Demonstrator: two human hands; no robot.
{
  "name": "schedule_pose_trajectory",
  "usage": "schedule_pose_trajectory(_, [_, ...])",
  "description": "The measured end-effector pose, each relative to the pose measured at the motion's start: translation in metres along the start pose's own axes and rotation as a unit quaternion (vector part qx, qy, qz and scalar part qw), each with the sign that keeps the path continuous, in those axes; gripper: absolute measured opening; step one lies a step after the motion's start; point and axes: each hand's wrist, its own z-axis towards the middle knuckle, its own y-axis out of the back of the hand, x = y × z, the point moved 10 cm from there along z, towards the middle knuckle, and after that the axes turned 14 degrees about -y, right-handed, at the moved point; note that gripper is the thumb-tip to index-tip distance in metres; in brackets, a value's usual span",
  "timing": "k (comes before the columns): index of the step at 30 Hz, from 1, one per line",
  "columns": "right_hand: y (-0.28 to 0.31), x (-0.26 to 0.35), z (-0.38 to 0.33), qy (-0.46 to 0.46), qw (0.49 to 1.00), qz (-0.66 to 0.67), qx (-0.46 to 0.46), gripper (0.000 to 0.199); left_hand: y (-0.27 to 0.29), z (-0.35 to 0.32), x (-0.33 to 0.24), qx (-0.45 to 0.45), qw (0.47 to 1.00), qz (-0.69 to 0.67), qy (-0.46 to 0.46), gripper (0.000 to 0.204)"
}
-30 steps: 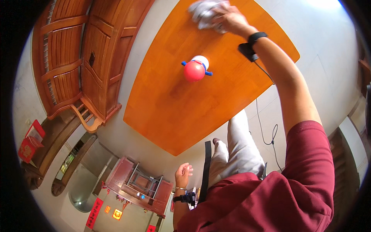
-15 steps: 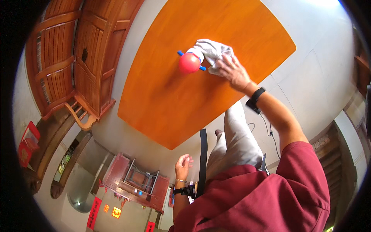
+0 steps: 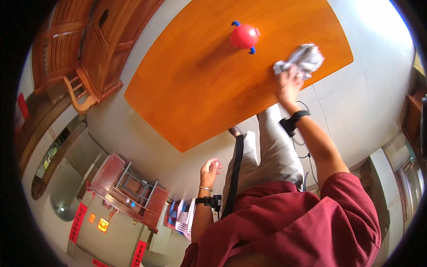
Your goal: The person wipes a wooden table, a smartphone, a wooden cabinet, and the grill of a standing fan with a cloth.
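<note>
Right grip (image 3: 290,84) clenched on grey cloth (image 3: 302,58), arm outstretched over wooden table (image 3: 191,89).

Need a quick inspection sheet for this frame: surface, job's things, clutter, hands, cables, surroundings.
Surface: orange wooden table, glossy.
Job's things: crumpled white cloth pressed on the table near its right edge.
Clutter: red round toy-like object with blue knobs standing on the table, apart from the cloth.
Hands: right hand grips the cloth, dark wristband on its wrist; left hand hangs loose and empty beside the body, off the table.
Cables: thin dark cable on the floor by the legs.
Surroundings: wooden chairs at left, pale tiled floor.
</note>
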Motion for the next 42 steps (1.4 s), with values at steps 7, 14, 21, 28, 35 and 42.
schedule_pose_trajectory(7, [-0.087,0.239,-0.138,0.343,0.939,0.003,-0.019,0.05,0.027,-0.02,0.108,-0.001,1.0,-0.009,-0.021,0.025])
schedule_pose_trajectory(14, [-0.163,0.345,-0.151,0.299,0.954,-0.03,-0.016,0.042,0.073,-0.037,0.248,-0.07,0.993,-0.081,-0.042,0.024])
schedule_pose_trajectory(21, [-0.304,0.393,-0.477,0.572,0.815,-0.048,0.083,0.041,0.13,-0.14,0.411,-0.132,0.98,-0.137,0.057,0.025])
schedule_pose_trajectory(28, [-0.243,0.285,-0.389,0.499,0.859,0.107,0.049,0.034,0.142,-0.16,0.482,-0.144,0.961,-0.211,0.106,0.026])
schedule_pose_trajectory(35, [-0.176,0.03,-0.17,0.014,0.988,0.114,-0.102,0.049,0.151,-0.137,0.437,-0.143,0.967,-0.208,0.046,0.026])
schedule_pose_trajectory(42, [-0.233,0.106,-0.254,-0.074,0.987,-0.142,0.011,0.053,0.141,-0.195,0.401,-0.122,0.974,-0.189,0.028,0.027])
